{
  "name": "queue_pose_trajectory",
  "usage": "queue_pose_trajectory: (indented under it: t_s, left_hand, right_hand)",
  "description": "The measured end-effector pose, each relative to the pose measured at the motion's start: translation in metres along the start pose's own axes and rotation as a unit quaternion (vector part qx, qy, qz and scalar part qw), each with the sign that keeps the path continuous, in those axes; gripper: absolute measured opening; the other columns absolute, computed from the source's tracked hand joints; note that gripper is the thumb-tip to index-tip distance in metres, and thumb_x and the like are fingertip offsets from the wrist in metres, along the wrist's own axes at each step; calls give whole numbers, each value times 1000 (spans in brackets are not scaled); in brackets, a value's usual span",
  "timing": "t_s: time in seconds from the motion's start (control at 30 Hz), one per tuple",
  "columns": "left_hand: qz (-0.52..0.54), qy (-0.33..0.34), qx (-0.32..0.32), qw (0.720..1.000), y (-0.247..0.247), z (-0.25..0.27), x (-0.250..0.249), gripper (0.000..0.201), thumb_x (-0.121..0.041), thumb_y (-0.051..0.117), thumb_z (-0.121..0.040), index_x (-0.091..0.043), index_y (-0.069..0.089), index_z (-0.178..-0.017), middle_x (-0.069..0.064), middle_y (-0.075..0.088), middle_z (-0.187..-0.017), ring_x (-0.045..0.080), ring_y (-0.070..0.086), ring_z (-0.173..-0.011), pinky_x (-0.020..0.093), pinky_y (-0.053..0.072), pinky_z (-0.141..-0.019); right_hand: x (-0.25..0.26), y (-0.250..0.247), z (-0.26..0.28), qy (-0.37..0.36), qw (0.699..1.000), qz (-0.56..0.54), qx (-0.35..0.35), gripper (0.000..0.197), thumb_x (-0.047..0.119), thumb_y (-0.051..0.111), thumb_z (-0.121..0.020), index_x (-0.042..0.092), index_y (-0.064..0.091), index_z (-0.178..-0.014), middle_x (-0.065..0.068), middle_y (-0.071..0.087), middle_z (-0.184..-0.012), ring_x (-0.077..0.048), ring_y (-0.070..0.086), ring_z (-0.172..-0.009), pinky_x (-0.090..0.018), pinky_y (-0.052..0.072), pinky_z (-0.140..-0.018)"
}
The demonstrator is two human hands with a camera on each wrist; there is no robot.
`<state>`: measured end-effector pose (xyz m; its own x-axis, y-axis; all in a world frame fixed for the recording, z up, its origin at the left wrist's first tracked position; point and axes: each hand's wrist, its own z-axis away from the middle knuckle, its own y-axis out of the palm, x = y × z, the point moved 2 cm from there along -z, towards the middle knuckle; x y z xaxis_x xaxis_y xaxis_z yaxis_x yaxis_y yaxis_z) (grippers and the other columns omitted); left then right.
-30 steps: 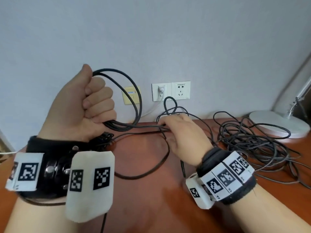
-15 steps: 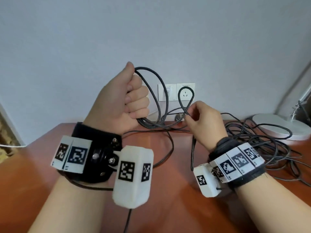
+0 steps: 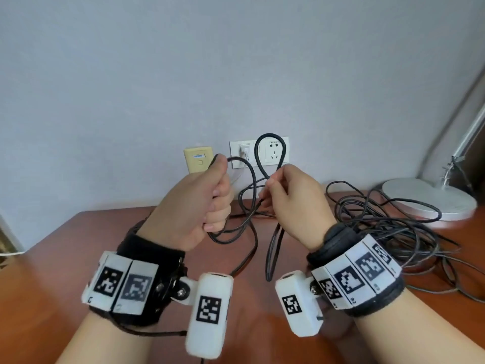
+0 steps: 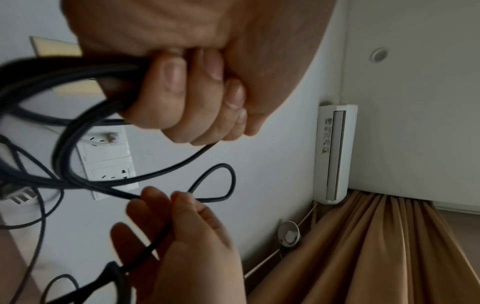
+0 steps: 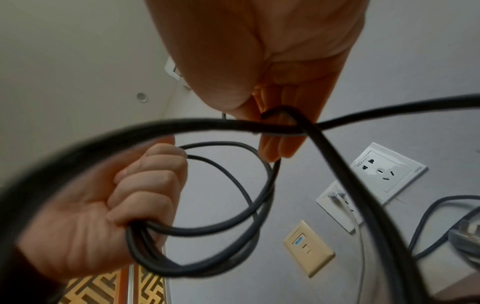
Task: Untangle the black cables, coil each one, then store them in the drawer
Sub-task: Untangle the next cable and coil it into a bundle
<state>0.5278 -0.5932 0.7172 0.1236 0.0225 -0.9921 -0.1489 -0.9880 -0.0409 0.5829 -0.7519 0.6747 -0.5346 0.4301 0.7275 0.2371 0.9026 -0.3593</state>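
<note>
Cable coil in left hand

Bare desk lies open at left. A cable tangle and lamp base crowd the right.

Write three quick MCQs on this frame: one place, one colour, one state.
1. Where is the tangled cable pile?
A. on the desk beside the lamp base
B. in a drawer
C. on the floor

2. What colour is the wall plate left of the white sockets?
A. red
B. beige
C. black

3. What is the left hand doing?
A. lying flat on the desk
B. gripping coiled cable loops
C. pointing

Key: 1 A, it lies by the lamp base; 2 B, the plate is cream-yellow; 3 B, fingers are curled round the loops.
</note>
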Motion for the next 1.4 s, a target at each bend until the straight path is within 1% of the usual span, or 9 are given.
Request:
queue_pose_trajectory:
  t_s: [0.1,0.23,0.47,0.63,0.87,1.0,1.1,1.3,1.4]
  left_hand:
    - [-56,-10,-17,998,4,-4,7,56,-52,35,-101,-20,32,-55,-1,21,-49,13,14,-42,27,12,-45]
    - [-142,1,-41,989,14,-9,22,61,-57,32,-100,-15,45,-58,0,37,-48,14,21,-42,30,15,-49]
    - [57,-19,-80,995,17,-21,34,67,-67,24,-97,-12,54,-73,-2,22,-51,11,15,-39,28,15,-45]
    - [191,6,-13,982,11,-22,27,64,-75,44,-69,-14,63,-61,-4,27,-49,8,21,-36,25,15,-45]
    - [311,29,-58,948,-24,-23,13,52,-68,48,-73,-24,34,-50,-8,26,-54,7,17,-41,22,10,-49]
    - [261,53,-98,959,-27,-18,8,56,-65,46,-85,-24,29,-51,-7,29,-56,8,21,-45,21,18,-46]
    - [305,85,-132,939,-31,-16,2,60,-60,40,-96,-23,27,-50,-7,29,-52,10,33,-46,19,27,-54]
    - [297,81,-66,949,-38,-13,2,57,-58,47,-89,-23,23,-50,-8,19,-45,7,19,-42,23,13,-49]
    - [180,95,2,979,-36,-14,7,55,-49,52,-91,-23,28,-49,-8,22,-42,8,20,-40,25,16,-47]
  right_hand:
    - [3,-4,-2,2,1000,-9,20,18,17,49,-94,19,51,-77,5,68,-73,-16,64,-67,-36,54,-67]
    - [18,-4,2,-1,982,-78,171,24,11,50,-97,17,52,-74,5,60,-60,-5,44,-45,-19,36,-49]
    - [20,-12,4,98,927,-210,293,26,8,47,-100,14,51,-75,1,49,-56,-4,39,-40,-16,30,-38]
    - [21,4,14,87,892,-221,384,25,4,45,-101,10,49,-77,-16,52,-62,-3,37,-37,-16,30,-37]
    - [9,21,21,-81,941,43,326,18,22,51,-99,21,61,-84,8,60,-69,-9,55,-65,-21,45,-69]
    - [3,23,20,-100,944,78,304,21,30,49,-100,22,61,-84,7,63,-67,0,53,-63,-11,38,-64]
    - [-2,21,17,-95,945,78,302,25,34,52,-98,22,58,-77,6,66,-66,-5,57,-62,-17,43,-66]
    - [0,23,21,-128,921,172,325,44,63,52,-86,18,55,-86,3,59,-75,-14,50,-69,-30,41,-66]
    - [5,16,16,-89,970,49,222,61,74,31,-81,18,54,-91,0,62,-83,-16,57,-76,-37,48,-74]
